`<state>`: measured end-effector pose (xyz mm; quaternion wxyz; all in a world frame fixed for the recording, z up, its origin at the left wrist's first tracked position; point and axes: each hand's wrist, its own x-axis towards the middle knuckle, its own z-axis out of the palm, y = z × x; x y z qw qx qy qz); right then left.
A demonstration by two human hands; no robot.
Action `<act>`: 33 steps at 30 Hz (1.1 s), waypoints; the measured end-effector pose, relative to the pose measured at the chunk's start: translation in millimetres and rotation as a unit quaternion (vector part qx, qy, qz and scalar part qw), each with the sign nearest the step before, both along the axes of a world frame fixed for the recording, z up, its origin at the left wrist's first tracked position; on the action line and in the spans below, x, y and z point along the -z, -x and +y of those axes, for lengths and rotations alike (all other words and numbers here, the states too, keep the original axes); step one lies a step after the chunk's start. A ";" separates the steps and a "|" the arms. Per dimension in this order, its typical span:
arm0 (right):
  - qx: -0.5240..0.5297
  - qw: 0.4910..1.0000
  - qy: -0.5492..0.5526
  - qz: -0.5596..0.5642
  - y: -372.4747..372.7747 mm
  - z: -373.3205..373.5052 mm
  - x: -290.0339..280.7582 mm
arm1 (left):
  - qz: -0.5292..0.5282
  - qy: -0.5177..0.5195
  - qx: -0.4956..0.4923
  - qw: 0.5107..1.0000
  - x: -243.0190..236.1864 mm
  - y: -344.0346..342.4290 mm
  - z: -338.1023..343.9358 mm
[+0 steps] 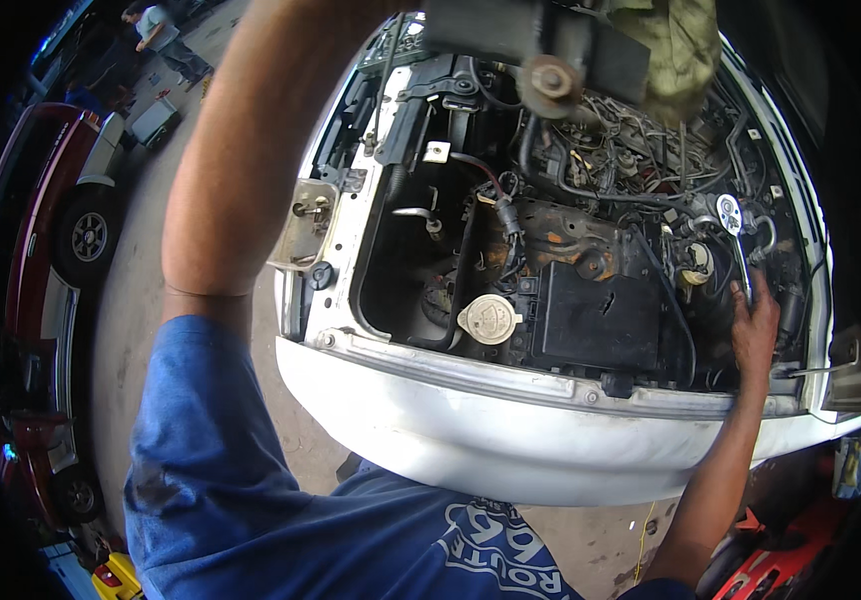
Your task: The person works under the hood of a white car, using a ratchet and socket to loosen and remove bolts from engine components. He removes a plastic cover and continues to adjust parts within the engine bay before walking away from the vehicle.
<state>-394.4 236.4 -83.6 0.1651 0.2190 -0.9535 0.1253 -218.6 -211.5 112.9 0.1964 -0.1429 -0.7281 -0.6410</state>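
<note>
My right hand point(755, 325) is closed around the lower end of a chrome ratchet wrench point(737, 232). The ratchet's round head points away from me, over the right side of the engine bay, near hoses. Raised high on the left, my left forearm point(241, 130) runs out past the top edge, so its hand is out of sight. A blurred dark metal bracket point(591, 50) with a rusty bolt point(551, 82) looms close at the top. A greenish cloth-like piece point(686, 60) is beside it; what holds them cannot be seen.
The white vehicle's fender point(451, 430) lies between me and the bay. Inside are a black box point(596, 318), a round pale cap point(491, 318), wiring and hoses. Leftward stand a dark red vehicle point(46, 250) and a distant person point(163, 40). Something red point(771, 560) lies at lower right.
</note>
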 end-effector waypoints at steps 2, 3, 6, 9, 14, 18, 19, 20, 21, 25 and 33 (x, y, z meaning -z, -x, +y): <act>-0.027 0.999 0.021 0.008 3.9 1.9 2.5 | -0.043 0.078 0.012 0.996 -37.2 -59.9 -0.9; -0.030 0.999 0.023 0.015 4.5 2.7 3.3 | -0.077 0.116 -0.022 0.990 -51.1 -88.0 -2.0; -0.017 0.999 0.034 0.007 5.0 3.5 2.1 | -0.044 0.450 -0.183 0.873 -41.1 -121.8 -6.9; -0.046 0.997 0.064 0.002 6.3 2.2 -0.9 | 0.007 0.583 -0.194 0.789 25.1 -124.9 -15.1; -0.018 0.996 0.084 0.012 1.1 -1.0 -5.1 | -0.201 0.693 -0.156 0.675 129.3 -124.9 -56.5; -0.018 0.990 0.131 0.054 -30.7 -12.2 -16.4 | -0.287 0.597 -0.126 0.739 178.0 -133.5 -98.5; -0.023 0.988 0.140 0.065 -44.8 -16.8 -19.7 | -0.252 0.621 -0.120 0.733 187.6 -138.4 -108.0; -0.031 0.985 0.154 0.072 -61.0 -21.9 -22.4 | -0.212 0.635 -0.117 0.734 196.0 -141.4 -117.2; -0.058 0.982 0.172 0.049 -78.3 -25.4 -26.2 | -0.160 0.625 -0.098 0.758 205.2 -144.9 -124.4; -0.085 0.990 0.090 -0.066 -134.6 -42.8 -37.8 | -0.187 0.608 -0.082 0.767 233.1 -149.9 -143.3; -0.157 0.968 -0.077 -0.182 -128.6 -62.4 -13.8 | -0.082 0.541 -0.079 0.833 246.9 -152.4 -150.8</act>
